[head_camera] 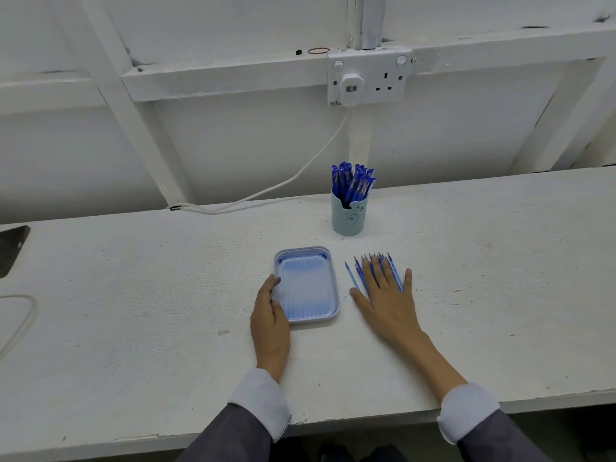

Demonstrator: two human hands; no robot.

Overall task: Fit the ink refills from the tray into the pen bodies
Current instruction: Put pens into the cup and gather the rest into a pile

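Left hand [270, 315] rests relaxed against the tray [301, 251]; right hand [386, 301] lies flat, fingers spread, on the ink refills [357, 273].

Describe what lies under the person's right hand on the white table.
A fanned row of thin blue ink refills lies under the flat right hand, grey tips pointing away. The hand covers parts of several, so the full count is hidden.

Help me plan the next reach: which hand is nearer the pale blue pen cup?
Right. The right hand lies flat on the blue ink refills, in front of the pale blue pen cup; the left hand touches the left rim of the pale blue plastic tray, farther front-left.
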